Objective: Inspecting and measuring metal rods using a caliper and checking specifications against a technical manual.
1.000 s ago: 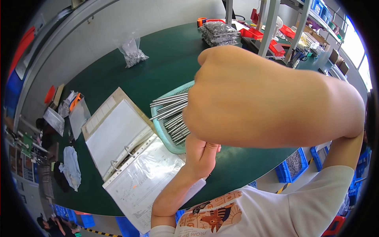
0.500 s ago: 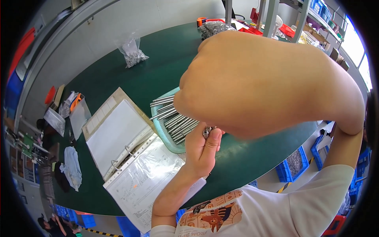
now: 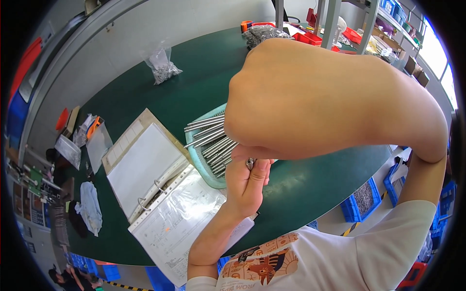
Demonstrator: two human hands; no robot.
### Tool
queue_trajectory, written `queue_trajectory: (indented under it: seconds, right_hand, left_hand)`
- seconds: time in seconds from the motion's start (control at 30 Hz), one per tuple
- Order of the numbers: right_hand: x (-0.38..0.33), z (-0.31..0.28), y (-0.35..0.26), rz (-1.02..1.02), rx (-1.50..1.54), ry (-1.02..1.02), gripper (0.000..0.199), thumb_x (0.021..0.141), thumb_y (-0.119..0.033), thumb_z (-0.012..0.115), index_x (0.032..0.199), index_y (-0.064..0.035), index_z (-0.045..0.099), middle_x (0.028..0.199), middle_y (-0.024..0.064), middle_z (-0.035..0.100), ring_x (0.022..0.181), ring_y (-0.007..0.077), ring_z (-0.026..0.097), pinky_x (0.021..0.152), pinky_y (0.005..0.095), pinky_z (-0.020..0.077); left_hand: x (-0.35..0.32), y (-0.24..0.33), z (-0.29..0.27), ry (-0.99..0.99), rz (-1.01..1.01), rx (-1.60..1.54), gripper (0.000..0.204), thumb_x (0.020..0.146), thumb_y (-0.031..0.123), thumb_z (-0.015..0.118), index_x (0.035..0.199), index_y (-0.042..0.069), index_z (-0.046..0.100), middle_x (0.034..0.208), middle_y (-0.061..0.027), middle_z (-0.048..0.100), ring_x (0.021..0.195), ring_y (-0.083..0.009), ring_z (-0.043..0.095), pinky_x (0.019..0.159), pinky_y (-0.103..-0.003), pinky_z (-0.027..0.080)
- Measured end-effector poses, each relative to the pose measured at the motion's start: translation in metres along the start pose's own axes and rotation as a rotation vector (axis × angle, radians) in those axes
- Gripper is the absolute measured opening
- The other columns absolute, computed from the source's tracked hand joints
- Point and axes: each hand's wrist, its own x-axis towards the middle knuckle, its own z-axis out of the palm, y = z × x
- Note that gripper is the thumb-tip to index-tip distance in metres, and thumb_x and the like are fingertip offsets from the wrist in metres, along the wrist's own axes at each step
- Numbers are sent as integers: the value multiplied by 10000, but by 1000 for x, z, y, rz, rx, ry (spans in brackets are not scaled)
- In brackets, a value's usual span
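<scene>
My left hand [image 3: 247,191] is closed around a small shiny metal piece [image 3: 250,164], thumb pressed along it; only its end shows above the fist. Just above and very near the camera, my right hand [image 3: 264,104] is bent over with its back toward me and its fingers curled. Its fingertips are mostly hidden, and what they hold, if anything, does not show. Beyond both hands, a pale green plastic basket [image 3: 195,162] holds several slim metal rods [image 3: 206,137], partly covered by my right hand.
An open ring binder [image 3: 145,167] with sheets in clear sleeves lies left of the basket on the green table [image 3: 310,186]. Farther back are a clear bag of metal parts [image 3: 166,72] and another bag [image 3: 264,35]. A pale cloth [image 3: 90,206] lies at far left; blue bins [image 3: 360,201] stand below the right edge.
My right hand has shifted a little to the right, showing more of the rods' ends. My left hand has barely moved and still grips the metal piece.
</scene>
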Motion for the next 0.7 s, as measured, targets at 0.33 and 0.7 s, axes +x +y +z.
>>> queue_trajectory:
  seconds: [0.33, 0.7]
  right_hand:
    - [0, 2, 2, -41, 78, 152, 192, 632, -183, 625, 532, -47, 533, 469, 84, 503, 462, 277, 516, 457, 345, 409]
    - [0, 9, 3, -86, 144, 312, 166, 626, -160, 638, 541, -46, 554, 475, 91, 506, 467, 270, 513, 447, 338, 391]
  left_hand:
    - [1, 6, 1, 13, -42, 47, 213, 938, 211, 417, 847, 23, 457, 613, -30, 449, 503, -88, 420, 483, -223, 389]
    - [-1, -1, -7, -38, 11, 34, 141, 923, 104, 410, 988, -6, 471, 746, -52, 522, 503, -59, 413, 462, -184, 342]
